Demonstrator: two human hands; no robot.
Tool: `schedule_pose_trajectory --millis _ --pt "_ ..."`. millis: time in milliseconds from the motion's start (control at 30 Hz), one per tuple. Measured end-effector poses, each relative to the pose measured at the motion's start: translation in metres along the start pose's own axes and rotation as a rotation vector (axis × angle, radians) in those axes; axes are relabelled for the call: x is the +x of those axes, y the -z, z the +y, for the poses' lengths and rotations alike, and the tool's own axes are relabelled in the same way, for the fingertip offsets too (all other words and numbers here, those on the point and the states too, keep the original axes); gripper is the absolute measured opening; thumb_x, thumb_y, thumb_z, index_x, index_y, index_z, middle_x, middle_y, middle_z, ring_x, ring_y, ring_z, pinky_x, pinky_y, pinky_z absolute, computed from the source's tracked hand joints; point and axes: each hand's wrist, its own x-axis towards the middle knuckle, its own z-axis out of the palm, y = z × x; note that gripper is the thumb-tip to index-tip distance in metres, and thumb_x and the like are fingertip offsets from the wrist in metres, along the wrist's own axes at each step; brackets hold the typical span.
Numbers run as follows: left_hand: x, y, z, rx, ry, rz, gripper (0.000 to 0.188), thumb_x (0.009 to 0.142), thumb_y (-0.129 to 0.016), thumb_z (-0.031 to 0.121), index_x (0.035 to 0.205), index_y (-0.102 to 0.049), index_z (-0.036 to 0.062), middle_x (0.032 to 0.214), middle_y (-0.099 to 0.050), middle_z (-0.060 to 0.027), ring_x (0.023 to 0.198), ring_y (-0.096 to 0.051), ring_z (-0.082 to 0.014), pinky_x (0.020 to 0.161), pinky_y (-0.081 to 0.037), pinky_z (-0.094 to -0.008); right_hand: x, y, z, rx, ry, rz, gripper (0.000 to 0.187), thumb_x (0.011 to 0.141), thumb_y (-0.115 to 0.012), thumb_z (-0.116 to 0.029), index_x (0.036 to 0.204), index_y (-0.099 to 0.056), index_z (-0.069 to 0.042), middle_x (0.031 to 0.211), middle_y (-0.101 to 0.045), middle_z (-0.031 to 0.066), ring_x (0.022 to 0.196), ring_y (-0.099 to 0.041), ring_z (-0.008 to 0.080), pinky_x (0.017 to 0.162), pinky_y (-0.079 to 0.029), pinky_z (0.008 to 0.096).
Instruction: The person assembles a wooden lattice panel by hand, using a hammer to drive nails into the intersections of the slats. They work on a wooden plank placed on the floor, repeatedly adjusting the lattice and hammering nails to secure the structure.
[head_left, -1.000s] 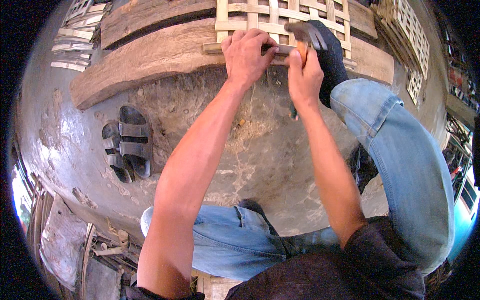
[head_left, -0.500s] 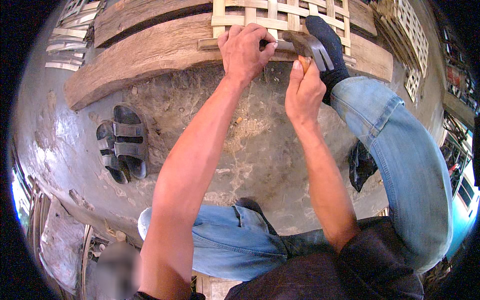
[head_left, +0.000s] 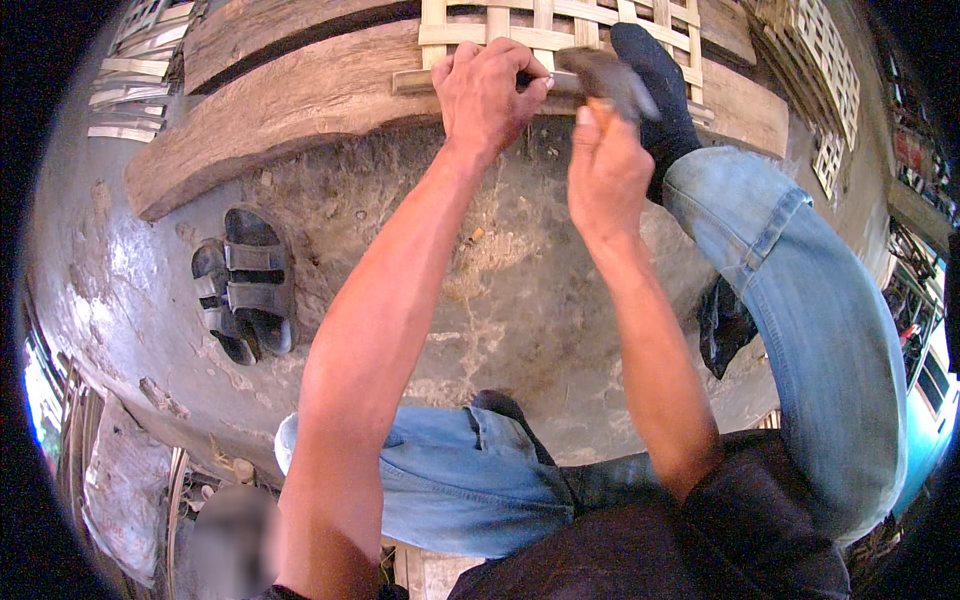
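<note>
A claw hammer is gripped in my right hand, fingers wrapped round its orange-brown handle; its head is blurred by motion. Close to its left, my left hand is closed, thumb and forefinger pinched over a wooden strip. Whatever sits between those fingertips is too small to make out. The strip runs along the near edge of a woven bamboo lattice, which lies on thick wooden planks. My foot in a dark sock rests on the lattice's right part.
A pair of dark sandals lies on the concrete floor at left. Finished-looking lattice panels are stacked at the far right, with bamboo strips far left. A black plastic bag lies under my raised right leg.
The hammer head has shifted slightly up and left, nearer my left fingertips, and is now smeared. My left hand keeps its pinch on nearly the same spot.
</note>
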Motion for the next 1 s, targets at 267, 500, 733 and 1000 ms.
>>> schedule_pose_trajectory --millis 267,500,733,1000 --pt "-0.001 0.002 0.004 -0.006 0.002 -0.002 0.014 0.076 -0.078 0.033 0.083 -0.075 0.0213 0.097 -0.068 0.0064 0.096 -0.058 -0.0217 0.091 -0.037 -0.0413 -0.002 -0.005 0.004 -0.028 0.014 0.007 0.028 0.099 -0.056 -0.027 0.096 -0.056 0.0 0.076 -0.067 0.0242 0.074 -0.067 0.0456 0.064 -0.051 0.0545" --pt "0.001 -0.002 0.002 0.003 -0.003 -0.017 0.018 0.076 -0.078 0.037 0.085 -0.075 0.0213 0.101 -0.069 0.006 0.095 -0.059 -0.0236 0.089 -0.039 -0.0424 0.0 -0.009 0.015 -0.121 0.042 -0.098 0.028 0.1 -0.053 -0.029 0.097 -0.053 -0.001 0.075 -0.066 0.0251 0.073 -0.067 0.0456 0.063 -0.051 0.0544" --pt "0.003 -0.002 -0.006 0.087 -0.022 -0.016 0.023 0.077 -0.077 0.044 0.087 -0.076 0.0232 0.104 -0.071 0.0065 0.095 -0.062 -0.0257 0.087 -0.041 -0.0446 0.0 -0.005 0.008 -0.106 0.03 -0.108 0.024 0.1 -0.055 -0.026 0.101 -0.054 -0.001 0.078 -0.067 0.0242 0.076 -0.066 0.0467 0.066 -0.051 0.0552" --pt "0.002 0.001 -0.001 0.0 0.004 -0.046 0.026 0.077 -0.077 0.042 0.089 -0.074 0.0197 0.105 -0.069 0.0017 0.1 -0.061 -0.0264 0.089 -0.041 -0.0455 0.008 -0.001 0.01 -0.035 0.036 -0.046 0.023 0.099 -0.055 -0.022 0.099 -0.058 0.0 0.081 -0.068 0.0251 0.082 -0.067 0.0454 0.069 -0.053 0.0532"
